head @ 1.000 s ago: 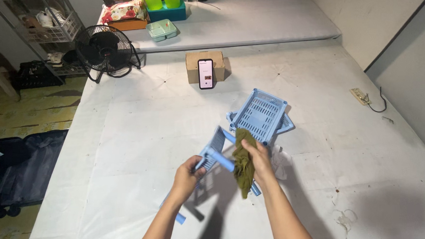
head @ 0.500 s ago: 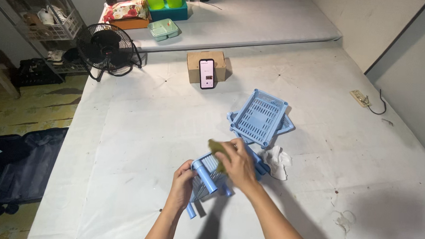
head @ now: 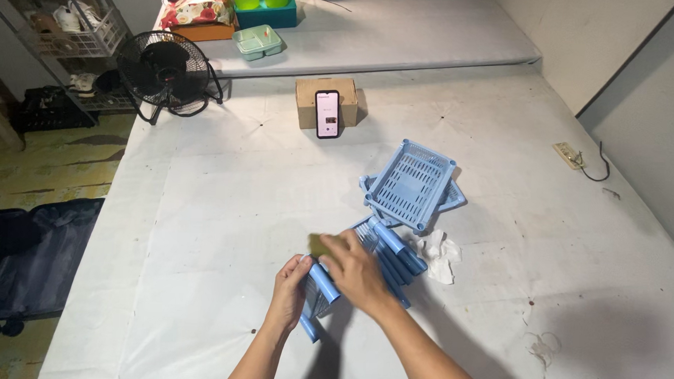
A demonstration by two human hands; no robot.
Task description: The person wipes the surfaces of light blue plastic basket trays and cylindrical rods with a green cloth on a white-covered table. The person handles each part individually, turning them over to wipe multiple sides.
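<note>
Low in the middle of the frame a blue plastic rack piece (head: 325, 287), slatted with round tube legs, lies tilted on the white covered worktop (head: 223, 200). The left hand (head: 290, 290) has its grip closed around the rack's left edge, fingers curled over one tube. The right hand (head: 356, 270) presses down on the rack's top with a green cloth (head: 318, 244) bunched under its fingers, only a small blurred bit of cloth showing. More blue tubes (head: 395, 256) lie just beside the right hand, and a crumpled white rag (head: 440, 255) sits next to them. Toward the centre right, two blue slatted trays (head: 409, 183) are stacked at an angle.

Further up the worktop a small cardboard box (head: 324, 102) stands with a phone (head: 327, 114) leaning upright against its front. A black floor fan (head: 166, 70) stands at the upper left edge, with a wire shelf (head: 63, 41) behind it. At the top, a raised grey platform (head: 404, 29) carries a pale green lunch box (head: 258, 42) and a teal container (head: 265, 13). A dark bag (head: 38, 260) lies on the floor at left.
</note>
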